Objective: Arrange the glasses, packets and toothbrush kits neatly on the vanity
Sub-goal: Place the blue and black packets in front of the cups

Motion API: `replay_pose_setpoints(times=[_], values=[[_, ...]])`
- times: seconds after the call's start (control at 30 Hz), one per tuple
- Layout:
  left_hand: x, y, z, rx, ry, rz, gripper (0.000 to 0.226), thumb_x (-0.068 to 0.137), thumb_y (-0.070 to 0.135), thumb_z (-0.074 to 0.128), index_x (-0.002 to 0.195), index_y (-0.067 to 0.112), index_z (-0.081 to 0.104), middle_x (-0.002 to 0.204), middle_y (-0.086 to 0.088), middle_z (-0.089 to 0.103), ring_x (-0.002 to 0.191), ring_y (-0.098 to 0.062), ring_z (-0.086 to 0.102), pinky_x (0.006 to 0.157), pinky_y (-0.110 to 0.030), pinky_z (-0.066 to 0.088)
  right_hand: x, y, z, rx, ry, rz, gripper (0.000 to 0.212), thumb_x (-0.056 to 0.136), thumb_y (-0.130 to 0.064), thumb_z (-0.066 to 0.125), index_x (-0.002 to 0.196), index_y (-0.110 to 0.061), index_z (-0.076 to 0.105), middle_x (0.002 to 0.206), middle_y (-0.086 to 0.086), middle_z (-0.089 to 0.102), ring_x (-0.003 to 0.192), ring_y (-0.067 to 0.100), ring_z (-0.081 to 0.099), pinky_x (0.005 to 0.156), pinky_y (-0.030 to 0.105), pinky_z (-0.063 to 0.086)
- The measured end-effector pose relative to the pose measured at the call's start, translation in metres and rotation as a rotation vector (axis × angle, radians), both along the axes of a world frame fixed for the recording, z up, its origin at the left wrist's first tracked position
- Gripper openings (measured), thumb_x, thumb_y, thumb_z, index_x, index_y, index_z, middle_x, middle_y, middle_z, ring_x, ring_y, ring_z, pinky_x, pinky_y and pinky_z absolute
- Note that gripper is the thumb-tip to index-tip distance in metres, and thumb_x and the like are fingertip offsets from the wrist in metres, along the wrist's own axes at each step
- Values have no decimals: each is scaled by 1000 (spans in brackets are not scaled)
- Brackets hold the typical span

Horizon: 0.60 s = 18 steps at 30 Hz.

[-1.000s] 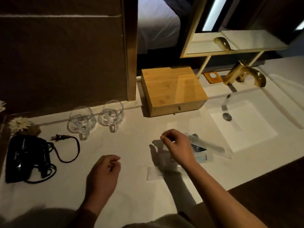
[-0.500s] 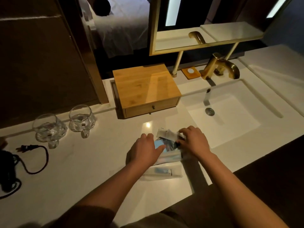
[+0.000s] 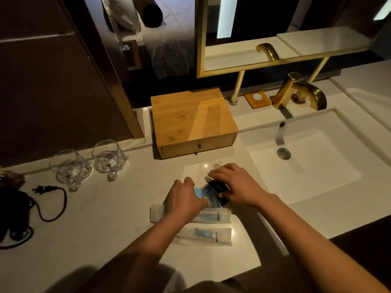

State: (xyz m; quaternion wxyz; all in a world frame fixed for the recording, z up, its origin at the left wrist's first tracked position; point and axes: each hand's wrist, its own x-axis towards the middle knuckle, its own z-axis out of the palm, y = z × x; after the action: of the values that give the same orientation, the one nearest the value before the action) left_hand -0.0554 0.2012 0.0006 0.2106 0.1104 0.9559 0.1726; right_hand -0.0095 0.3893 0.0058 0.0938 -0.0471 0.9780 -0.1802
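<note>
Two clear glasses (image 3: 72, 170) (image 3: 109, 158) stand side by side at the back left of the white vanity top (image 3: 105, 218). A small pile of packets (image 3: 212, 196), blue and dark, lies in front of the wooden box. My left hand (image 3: 184, 200) rests on the pile's left side and my right hand (image 3: 233, 183) presses on its right side, fingers curled over the packets. Two clear-wrapped toothbrush kits lie crosswise just below: one (image 3: 213, 216) partly under my left hand, the other (image 3: 206, 236) nearer me, beside my left forearm.
A bamboo drawer box (image 3: 193, 121) stands behind the pile. The sink basin (image 3: 306, 166) and gold faucet (image 3: 300, 92) are to the right, with a soap dish (image 3: 257, 99) by the mirror (image 3: 275, 34). A black hair dryer with cord and plug (image 3: 45, 199) lies far left.
The camera view swung right and closer. My left hand came across from the left onto the packets. Both hands have gathered them into a tighter pile above the kits.
</note>
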Motion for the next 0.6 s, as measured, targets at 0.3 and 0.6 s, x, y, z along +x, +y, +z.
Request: replay_pose_setpoints(times=[0.3,0.6], values=[[-13,-40,-5,237,-62,281,58,71,42,72,121,28,48,116,0,59,97,-19,58,79,-35,53,-17,-11,-4,155,24,69,53,74,-34,77,123,-26,61,112,5,59,102,26,50,82,41,48],[-2,-47,-12,518,-16,364,43,74,28,76,109,40,53,114,7,54,102,-18,58,76,-37,62,-20,-2,10,-109,75,-328,15,84,-24,73,97,-19,68,96,0,59,87,21,59,74,30,50]])
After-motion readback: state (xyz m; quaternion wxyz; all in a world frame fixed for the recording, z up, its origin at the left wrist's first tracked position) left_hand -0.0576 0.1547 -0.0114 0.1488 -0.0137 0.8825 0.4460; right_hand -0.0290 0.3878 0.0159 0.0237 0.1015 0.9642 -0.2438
